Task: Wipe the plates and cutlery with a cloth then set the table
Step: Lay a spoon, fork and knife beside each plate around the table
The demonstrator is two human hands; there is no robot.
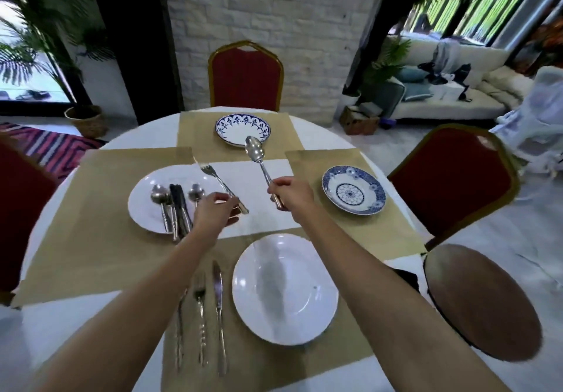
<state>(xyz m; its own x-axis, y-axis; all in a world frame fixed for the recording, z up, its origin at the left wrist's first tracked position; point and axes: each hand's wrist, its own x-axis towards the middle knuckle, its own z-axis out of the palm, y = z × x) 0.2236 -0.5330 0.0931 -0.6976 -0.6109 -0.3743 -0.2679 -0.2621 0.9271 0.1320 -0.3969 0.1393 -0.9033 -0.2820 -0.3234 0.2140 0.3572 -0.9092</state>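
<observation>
My right hand (291,192) grips the handle of a large spoon (256,153), its bowl raised toward the far blue-patterned plate (242,129). My left hand (213,210) pinches the handle of a fork (213,175) above the table's middle. A white plate (143,209) on the left mat carries two spoons and dark-handled cutlery (176,206). Close to me a white deep plate (285,289) lies on a tan mat, with a knife (218,300), a fork (200,306) and a third piece, partly under my left arm, lined up on its left. A blue-and-white plate (353,190) rests on the right mat.
The round table (61,324) has a white cloth and tan placemats (91,224). Red chairs stand at the far side (245,78), right (451,181) and left (21,209). A round wooden stool seat (481,300) is close at my right.
</observation>
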